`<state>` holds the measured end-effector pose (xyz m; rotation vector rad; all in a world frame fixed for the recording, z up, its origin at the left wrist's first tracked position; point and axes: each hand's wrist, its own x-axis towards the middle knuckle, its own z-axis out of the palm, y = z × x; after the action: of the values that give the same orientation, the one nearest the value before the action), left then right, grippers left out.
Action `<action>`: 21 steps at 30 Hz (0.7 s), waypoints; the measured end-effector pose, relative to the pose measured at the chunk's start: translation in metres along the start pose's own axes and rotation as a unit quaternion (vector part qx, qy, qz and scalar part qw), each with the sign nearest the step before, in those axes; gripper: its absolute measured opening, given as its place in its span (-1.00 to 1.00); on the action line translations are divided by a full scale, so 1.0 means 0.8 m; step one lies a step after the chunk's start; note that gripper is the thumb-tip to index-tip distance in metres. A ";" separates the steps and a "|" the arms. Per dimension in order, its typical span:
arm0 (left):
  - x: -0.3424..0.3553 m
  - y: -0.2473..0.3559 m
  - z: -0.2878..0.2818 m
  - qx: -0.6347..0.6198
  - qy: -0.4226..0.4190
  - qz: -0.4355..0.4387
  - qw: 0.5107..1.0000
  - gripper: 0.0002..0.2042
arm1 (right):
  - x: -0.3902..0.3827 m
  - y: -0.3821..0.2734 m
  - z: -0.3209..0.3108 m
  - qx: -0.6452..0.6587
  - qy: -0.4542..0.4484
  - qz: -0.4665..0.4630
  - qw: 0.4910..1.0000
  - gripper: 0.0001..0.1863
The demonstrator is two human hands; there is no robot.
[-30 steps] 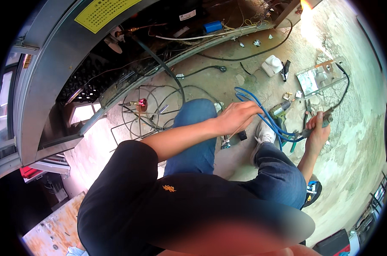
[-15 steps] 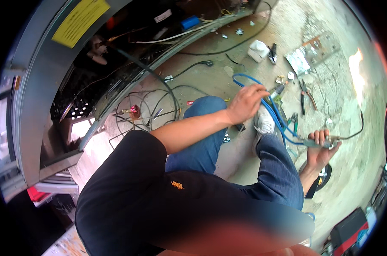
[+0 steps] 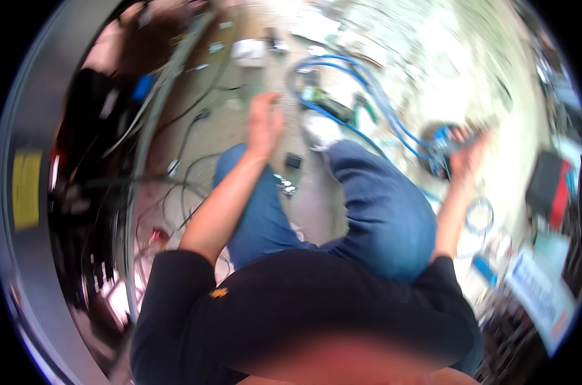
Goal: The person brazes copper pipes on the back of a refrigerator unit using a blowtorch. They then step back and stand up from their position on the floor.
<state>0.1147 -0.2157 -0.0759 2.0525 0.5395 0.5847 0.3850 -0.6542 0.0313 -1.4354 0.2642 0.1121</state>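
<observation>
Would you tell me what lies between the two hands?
In the head view, blue hoses loop between the left hand and right hand.

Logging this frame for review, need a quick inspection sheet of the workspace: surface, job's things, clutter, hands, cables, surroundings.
Surface: concrete floor, motion-blurred.
Job's things: blue hoses looping across the floor toward the right hand.
Clutter: small white box at the top; small dark block between the knees; red and black case at right.
Hands: left hand raised with nothing visibly in it; right hand at the blue hose end, grip too blurred to judge.
Cables: dark wires trailing on the floor at left.
Surroundings: grey metal cabinet with a yellow label at left.
</observation>
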 end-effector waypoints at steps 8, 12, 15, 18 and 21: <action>0.002 0.013 0.001 -0.027 0.003 -0.002 1.000 -0.69 | -0.036 0.009 0.011 0.054 0.003 0.128 0.990 -0.41; -0.006 0.009 0.004 -0.020 0.020 -0.016 0.999 -0.72 | -0.081 -0.001 0.111 -0.029 0.018 0.092 0.995 -0.35; -0.010 -0.001 0.002 -0.029 0.029 -0.033 0.999 -0.73 | -0.083 -0.023 0.142 -0.131 -0.128 0.001 0.983 -0.37; -0.012 -0.012 -0.003 -0.029 0.047 -0.046 0.997 -0.74 | -0.112 -0.066 0.195 -0.241 -0.236 -0.079 0.938 -0.48; -0.009 -0.020 -0.002 -0.024 0.070 -0.053 0.996 -0.75 | -0.129 -0.105 0.227 -0.337 -0.337 -0.179 0.861 -0.51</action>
<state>0.1057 -0.2110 -0.0904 1.9339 0.7059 0.6751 0.3256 -0.4782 0.1576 -2.0077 -0.6894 0.4210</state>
